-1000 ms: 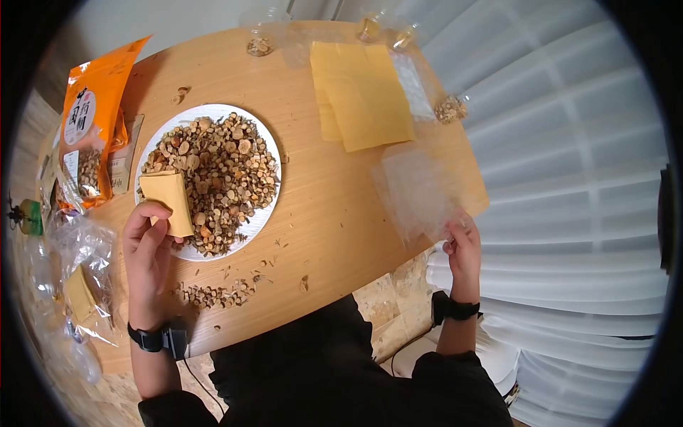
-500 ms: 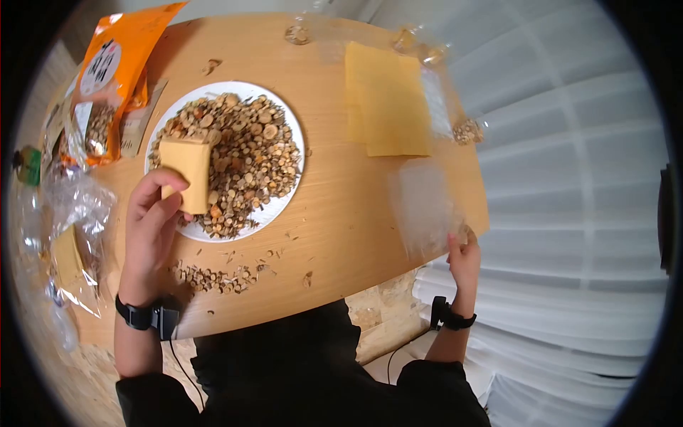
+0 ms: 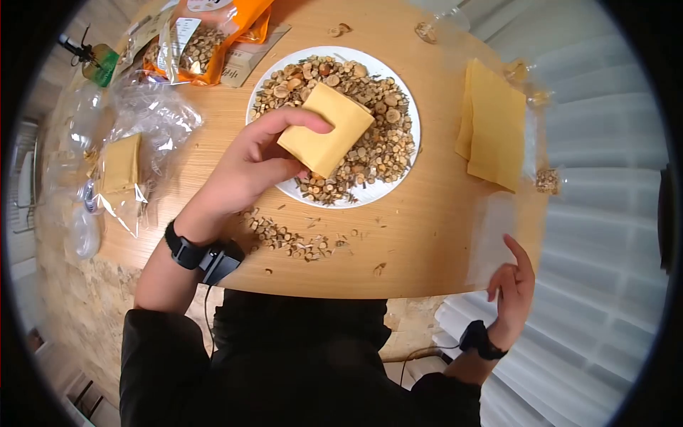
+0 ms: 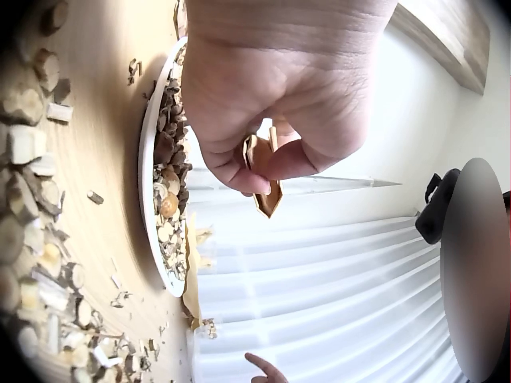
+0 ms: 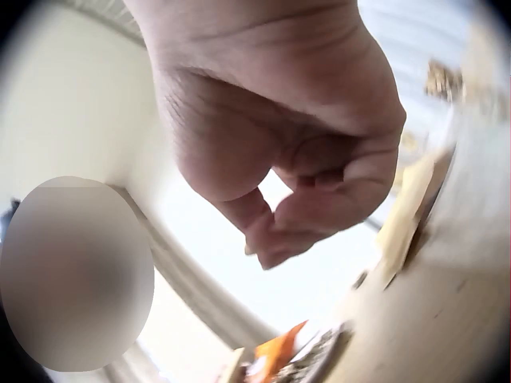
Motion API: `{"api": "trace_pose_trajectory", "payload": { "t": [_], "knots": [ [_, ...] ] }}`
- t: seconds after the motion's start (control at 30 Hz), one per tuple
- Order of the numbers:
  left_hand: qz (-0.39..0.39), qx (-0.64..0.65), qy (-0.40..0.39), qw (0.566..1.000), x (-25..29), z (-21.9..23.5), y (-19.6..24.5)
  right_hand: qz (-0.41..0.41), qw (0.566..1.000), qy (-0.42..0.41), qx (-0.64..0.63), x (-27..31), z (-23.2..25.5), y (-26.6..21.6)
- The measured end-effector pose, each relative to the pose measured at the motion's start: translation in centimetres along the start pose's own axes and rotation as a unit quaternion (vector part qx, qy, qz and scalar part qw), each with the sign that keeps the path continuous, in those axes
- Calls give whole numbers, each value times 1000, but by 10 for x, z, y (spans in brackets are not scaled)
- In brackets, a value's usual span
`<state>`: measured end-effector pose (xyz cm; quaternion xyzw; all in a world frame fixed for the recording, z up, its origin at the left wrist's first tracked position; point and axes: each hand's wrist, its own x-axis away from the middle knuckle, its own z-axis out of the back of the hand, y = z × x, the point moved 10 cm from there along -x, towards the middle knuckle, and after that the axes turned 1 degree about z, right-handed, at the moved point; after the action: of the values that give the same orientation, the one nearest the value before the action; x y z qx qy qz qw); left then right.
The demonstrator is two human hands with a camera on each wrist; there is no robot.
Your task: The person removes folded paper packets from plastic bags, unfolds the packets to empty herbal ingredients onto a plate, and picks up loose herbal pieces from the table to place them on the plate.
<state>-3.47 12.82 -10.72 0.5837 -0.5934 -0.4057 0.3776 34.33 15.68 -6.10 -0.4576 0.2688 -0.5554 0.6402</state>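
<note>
My left hand (image 3: 245,167) grips a small yellow-brown paper packet (image 3: 327,132) over the plate, thumb on one side and fingers on the other. In the left wrist view the packet (image 4: 263,171) is seen end-on, its edges slightly parted. Below it, a white plate (image 3: 411,153) holds a heap of dried, chopped herb pieces (image 3: 388,117). My right hand (image 3: 514,292) is by the table's right edge, beside translucent plastic sheets (image 3: 491,238). Its index finger points outward while the others bend loosely, with nothing seen in them.
Yellow paper sheets (image 3: 496,128) lie at the right, near small clear containers (image 3: 546,181) of dried pieces. Loose herb bits (image 3: 292,240) are scattered before the plate. At the left are an orange herb bag (image 3: 245,28), a clear plastic bag (image 3: 160,117) and a brown packet (image 3: 121,164).
The head view has swung left. My left hand has tilted the paper packet and brought it nearer the plate's middle. My right hand has come away from the plastic sheets it was touching.
</note>
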Motion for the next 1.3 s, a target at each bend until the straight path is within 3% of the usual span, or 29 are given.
{"api": "trace_pose_trajectory", "payload": {
  "t": [0.07,0.2,0.4,0.47,0.63,0.73,0.9,1.03,1.13,1.23,1.3],
  "knots": [
    [13,-14,0,1000,2,-2,-2,-22,988,-97,-116,-9,-52,-23],
    [14,-30,-12,999,2,-4,0,-6,954,-260,-148,-44,-146,-49],
    [16,7,-32,999,0,-2,-8,-11,905,-355,-234,-82,-231,-66],
    [-12,-60,-33,998,0,-5,-5,-11,898,-358,-254,-83,-237,-62],
    [-25,-90,-41,995,1,-11,-3,7,881,-353,-315,-83,-238,-56],
    [-22,-75,-61,995,1,-23,-5,-24,862,-345,-371,-82,-235,-57],
    [-13,-33,-76,996,3,-26,-11,-24,876,-379,-298,-74,-239,-54],
    [19,-112,-89,990,3,-32,-14,-31,879,-381,-285,-67,-244,-55],
    [5,-131,-53,990,3,-25,-13,-60,882,-366,-292,-66,-247,-45],
    [-20,-156,17,987,1,-10,-7,-16,879,-371,-299,-61,-251,-54],
    [-32,-161,63,984,1,-3,-3,60,830,-428,-354,-48,-261,-67]
  ]
}}
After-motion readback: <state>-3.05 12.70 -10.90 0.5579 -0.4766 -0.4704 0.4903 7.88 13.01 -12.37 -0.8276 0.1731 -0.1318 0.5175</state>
